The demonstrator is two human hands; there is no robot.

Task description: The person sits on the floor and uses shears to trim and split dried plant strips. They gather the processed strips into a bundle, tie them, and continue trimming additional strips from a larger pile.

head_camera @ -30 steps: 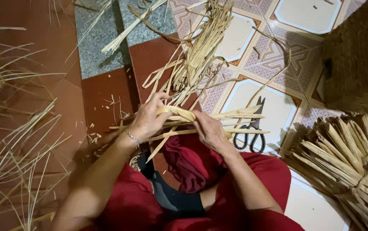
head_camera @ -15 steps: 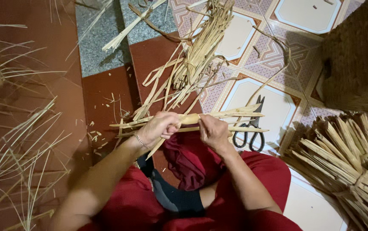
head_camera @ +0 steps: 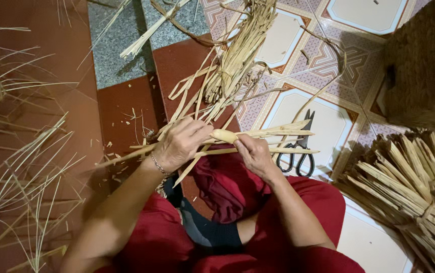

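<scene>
Both hands meet over the lap, just above the red trousers [head_camera: 298, 237]. The left hand [head_camera: 179, 144] curls closed around a flat bunch of pale dried leaf strips [head_camera: 258, 139], fingers wrapped over the folded end; a thin metal bracelet [head_camera: 159, 166] sits at its wrist. The right hand [head_camera: 253, 154] pinches the same strips from below, thumb pressed up near the rounded fold. The strips run sideways, their free ends fanning out to the right over a white patterned floor tile [head_camera: 328, 126]. Just beyond those ends, black-handled scissors [head_camera: 298, 151] lie on the tile. A loose bundle of long dried leaves [head_camera: 240, 55] lies ahead of the hands. At far right sits a tied sheaf of cut straw-coloured strips [head_camera: 409, 182].
</scene>
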